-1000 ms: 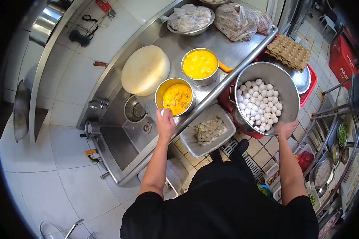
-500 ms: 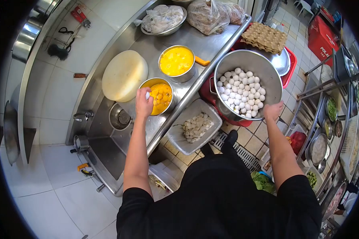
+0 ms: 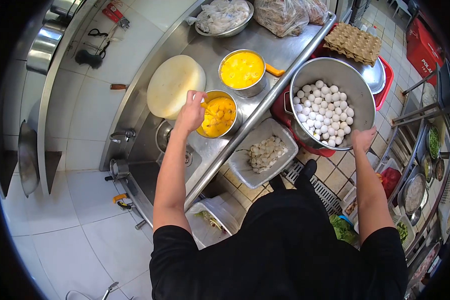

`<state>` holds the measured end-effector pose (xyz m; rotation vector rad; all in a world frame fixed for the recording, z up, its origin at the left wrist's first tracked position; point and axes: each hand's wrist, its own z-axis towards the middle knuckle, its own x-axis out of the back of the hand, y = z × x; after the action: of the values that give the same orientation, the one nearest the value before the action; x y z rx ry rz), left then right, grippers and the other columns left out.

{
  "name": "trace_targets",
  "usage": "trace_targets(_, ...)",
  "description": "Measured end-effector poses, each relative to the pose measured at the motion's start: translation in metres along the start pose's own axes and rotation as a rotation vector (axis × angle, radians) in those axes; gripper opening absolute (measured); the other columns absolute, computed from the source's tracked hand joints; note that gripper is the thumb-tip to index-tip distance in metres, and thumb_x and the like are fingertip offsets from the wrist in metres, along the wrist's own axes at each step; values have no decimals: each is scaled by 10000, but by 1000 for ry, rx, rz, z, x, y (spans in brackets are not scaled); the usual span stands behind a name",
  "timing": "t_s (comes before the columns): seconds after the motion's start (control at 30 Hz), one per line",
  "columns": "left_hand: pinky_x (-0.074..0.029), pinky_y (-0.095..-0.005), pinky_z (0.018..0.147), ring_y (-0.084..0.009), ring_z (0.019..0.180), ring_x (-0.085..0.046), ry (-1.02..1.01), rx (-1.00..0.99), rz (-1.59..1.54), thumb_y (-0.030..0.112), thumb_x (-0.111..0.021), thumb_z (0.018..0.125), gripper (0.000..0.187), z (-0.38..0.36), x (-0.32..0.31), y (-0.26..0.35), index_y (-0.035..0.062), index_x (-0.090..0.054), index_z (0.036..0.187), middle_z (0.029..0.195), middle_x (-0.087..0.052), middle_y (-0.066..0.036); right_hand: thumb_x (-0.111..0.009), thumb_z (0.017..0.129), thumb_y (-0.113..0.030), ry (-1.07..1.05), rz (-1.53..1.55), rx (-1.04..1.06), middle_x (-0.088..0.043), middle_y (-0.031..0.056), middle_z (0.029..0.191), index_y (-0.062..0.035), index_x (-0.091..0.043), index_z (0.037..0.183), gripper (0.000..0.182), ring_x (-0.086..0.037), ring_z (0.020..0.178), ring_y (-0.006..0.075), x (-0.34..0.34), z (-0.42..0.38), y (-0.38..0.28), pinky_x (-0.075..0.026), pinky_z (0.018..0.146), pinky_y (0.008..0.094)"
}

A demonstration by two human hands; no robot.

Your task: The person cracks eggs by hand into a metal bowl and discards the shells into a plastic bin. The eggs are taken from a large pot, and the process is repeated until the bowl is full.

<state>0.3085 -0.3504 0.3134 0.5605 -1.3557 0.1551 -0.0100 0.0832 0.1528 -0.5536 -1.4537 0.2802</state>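
My left hand (image 3: pixel 191 114) is closed at the left rim of a metal pot of yolks (image 3: pixel 218 117), with a bit of white showing at the fingertips, probably egg or shell. Beside it stands a second metal pot (image 3: pixel 242 70) of yellow egg with an orange handle. My right hand (image 3: pixel 363 139) grips the lower right rim of a large steel pot (image 3: pixel 357 90) tilted toward me. White eggs (image 3: pixel 325 112) fill its bottom. Under the counter edge, a grey bin (image 3: pixel 242 165) holds a heap of eggshells (image 3: pixel 266 154).
On the steel counter (image 3: pixel 290 50) lie a round pale board (image 3: pixel 176 86), a bowl (image 3: pixel 225 19) of plastic bags and a filled bag (image 3: pixel 280 15). Egg trays (image 3: pixel 352 42) rest behind the large pot. Shelves (image 3: pixel 425 165) with bowls line the right. A lined bin (image 3: pixel 210 220) stands below the counter.
The view has shifted, so the scene sits farther right. My left hand remains by the yolk pot's rim, with less white showing at its fingertips. My right hand still holds the large pot's rim.
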Motion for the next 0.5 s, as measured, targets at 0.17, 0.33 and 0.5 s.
trace_targets(0.17, -471, -509, 741, -425, 851, -570, 72, 39, 130, -23, -479, 748, 401, 5, 46, 28, 138, -456, 1115, 1156, -422, -182, -563, 701, -116, -12, -8, -19, -377, 273, 1322, 23, -253, 1338, 723, -502, 1103, 431, 0, 2, -1, -427, 934, 463)
trace_targets(0.33, -472, -509, 745, -432, 843, -571, 211, 25, 58, -22, -484, 744, 409, 3, 18, 13, 132, -454, 1122, 1163, -419, -183, -560, 705, -116, -2, 4, 15, -370, 268, 1333, 16, -234, 1353, 737, -502, 1106, 431, -1, 4, 3, -425, 937, 463)
trace_targets(0.5, -464, -474, 748, -409, 891, -553, 435, 8, -24, -42, -489, 728, 409, 2, 13, 32, 112, -476, 1106, 1135, -421, -179, -559, 703, -108, -29, 15, 5, -362, 267, 1338, 11, -232, 1350, 734, -501, 1103, 436, 2, 2, 1, -425, 938, 464)
